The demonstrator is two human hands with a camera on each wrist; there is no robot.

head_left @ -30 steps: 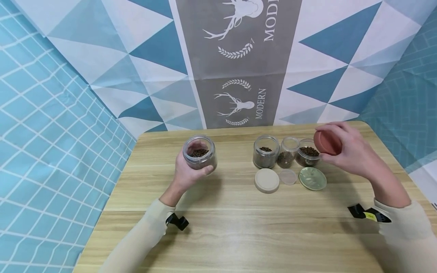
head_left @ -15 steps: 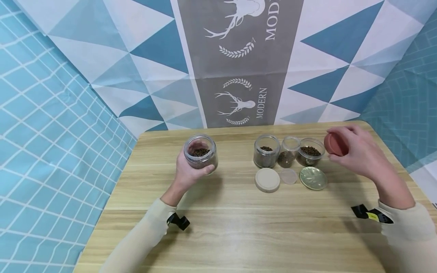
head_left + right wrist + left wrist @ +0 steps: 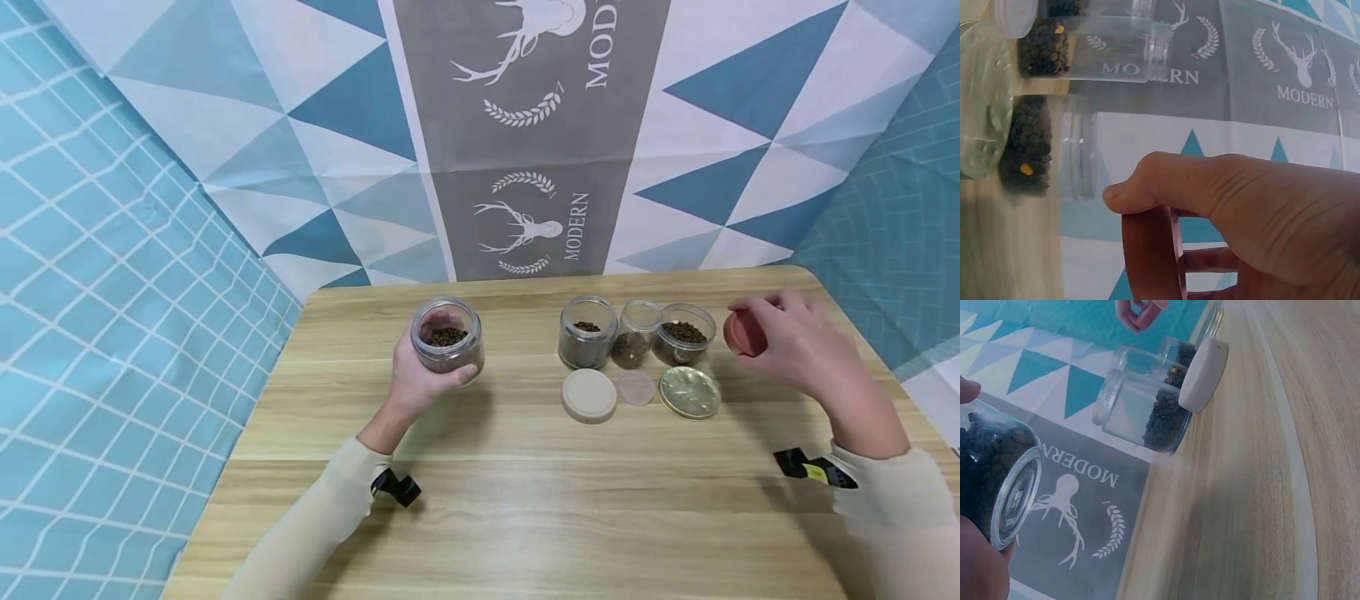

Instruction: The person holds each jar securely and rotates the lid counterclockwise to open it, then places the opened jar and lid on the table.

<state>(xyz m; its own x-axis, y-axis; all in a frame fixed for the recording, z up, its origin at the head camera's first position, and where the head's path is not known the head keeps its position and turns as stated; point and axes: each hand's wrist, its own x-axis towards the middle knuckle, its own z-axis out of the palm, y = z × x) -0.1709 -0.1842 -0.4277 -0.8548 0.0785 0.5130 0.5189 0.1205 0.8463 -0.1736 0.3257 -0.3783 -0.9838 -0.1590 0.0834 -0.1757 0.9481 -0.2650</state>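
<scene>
My left hand [image 3: 414, 377] grips a clear jar [image 3: 450, 360] part-filled with dark brown pellets, raised over the left of the table, its mouth tipped toward the head camera. In the left wrist view this jar [image 3: 1004, 481] shows its base. At the right, my right hand [image 3: 806, 346] pinches a reddish-brown round lid [image 3: 744, 333] by its edge, above the table. The right wrist view shows the thumb on the rim of the lid [image 3: 1150, 256]. Left of that hand stands a low open jar [image 3: 682, 335] of pellets, apart from the lid.
A wide open jar [image 3: 585, 346] and a narrow one [image 3: 632, 343], both with pellets, stand beside the low jar. Before them lie a cream lid [image 3: 588, 395], a small translucent lid [image 3: 636, 387] and a greenish-gold lid [image 3: 689, 392]. A patterned cloth [image 3: 517, 142] hangs behind the table [image 3: 495, 500].
My right hand has shifted right and slightly lower with the reddish-brown lid, away from the low jar, which now shows fully. My left hand keeps its grip on the jar, almost in place.
</scene>
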